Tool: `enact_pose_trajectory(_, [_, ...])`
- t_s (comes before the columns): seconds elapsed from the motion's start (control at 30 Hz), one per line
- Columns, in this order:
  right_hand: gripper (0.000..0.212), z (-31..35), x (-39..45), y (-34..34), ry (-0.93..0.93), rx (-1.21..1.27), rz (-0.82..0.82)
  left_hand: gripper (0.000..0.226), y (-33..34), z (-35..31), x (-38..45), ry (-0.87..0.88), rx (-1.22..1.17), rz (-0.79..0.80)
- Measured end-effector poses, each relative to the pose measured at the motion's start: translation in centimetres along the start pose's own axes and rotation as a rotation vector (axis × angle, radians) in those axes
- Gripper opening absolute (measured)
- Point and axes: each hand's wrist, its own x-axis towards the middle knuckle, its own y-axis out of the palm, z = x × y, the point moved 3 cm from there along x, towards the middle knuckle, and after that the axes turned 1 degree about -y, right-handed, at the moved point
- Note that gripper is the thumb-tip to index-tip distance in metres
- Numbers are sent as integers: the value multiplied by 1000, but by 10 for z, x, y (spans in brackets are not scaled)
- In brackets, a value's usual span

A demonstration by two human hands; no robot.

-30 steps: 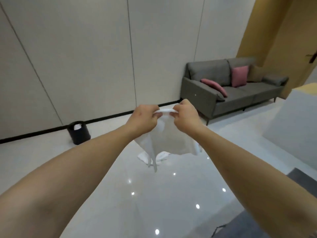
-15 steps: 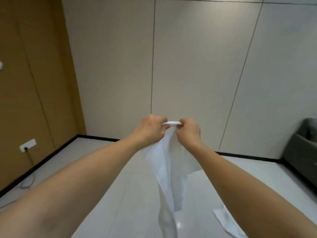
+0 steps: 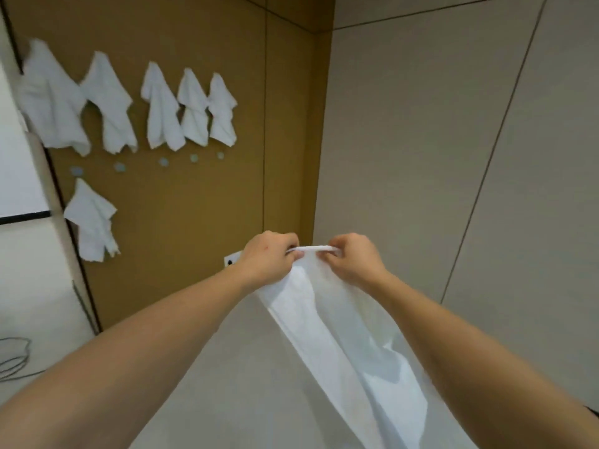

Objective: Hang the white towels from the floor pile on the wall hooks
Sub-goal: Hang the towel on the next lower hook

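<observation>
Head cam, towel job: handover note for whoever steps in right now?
Left hand and right hand each pinch the top edge of one white towel, pulled taut between them; the rest hangs down below the hands.
Done: six hung towels on the brown wall, five in the upper row and one lower left.
Empty hooks: five round ones in a row under the upper towels.
Left: hang the held towel on a free hook. The floor pile is out of view, so the remaining count cannot be told.
</observation>
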Motion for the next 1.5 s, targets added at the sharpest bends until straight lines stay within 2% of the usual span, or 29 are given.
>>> enact_pose_trajectory(0.13, [32, 13, 90, 59, -86, 54, 40, 20, -4, 76, 46, -147, 62, -9])
enact_pose_trajectory(0.23, [23, 28, 157, 100, -146, 119, 103, 27, -10, 125, 81, -240, 98, -4])
enact_pose_trajectory(0.3, [25, 38, 207, 128, -183, 154, 165, 30, -17, 159, 107, -306, 139, -9])
enact_pose_trajectory(0.53, [34, 74, 312, 213, -282, 221, 245, 30, -31, 256, 144, -467, 195, -35])
enact_pose_trajectory(0.77, [34, 138, 394, 310, -363, 275, 357, 44, -31, 373, 175, -527, 188, -27])
enact_pose_trajectory(0.83, [25, 161, 417, 336, -401, 270, 405, 46, -34, 412, 187, -542, 161, -33])
enact_pose_trajectory(0.9, [19, 185, 443, 363, -438, 287, 449, 44, -40, 453, 202, -547, 150, -43])
enact_pose_trajectory(1.0, [23, 221, 484, 401, -443, 386, 556, 39, -53, 513, 225, -553, 100, -30])
enact_pose_trajectory(1.1, [26, 258, 528, 434, -442, 456, 647, 22, -70, 569, 251, -581, 8, 25])
enact_pose_trajectory(1.2, [27, 287, 570, 466, -434, 535, 666, 8, -87, 622, 275, -617, -73, 48])
enact_pose_trajectory(1.27, [35, 300, 596, 490, -421, 576, 660, 10, -94, 655, 286, -637, -142, 23])
enact_pose_trajectory(1.33, [30, 313, 621, 514, -406, 595, 658, 14, -97, 686, 295, -664, -200, -33])
enact_pose_trajectory(1.4, [26, 327, 648, 537, -408, 590, 649, 17, -98, 717, 306, -686, -201, -100])
enact_pose_trajectory(1.5, [37, 346, 690, 572, -483, 557, 600, 18, -95, 765, 326, -708, -158, -200])
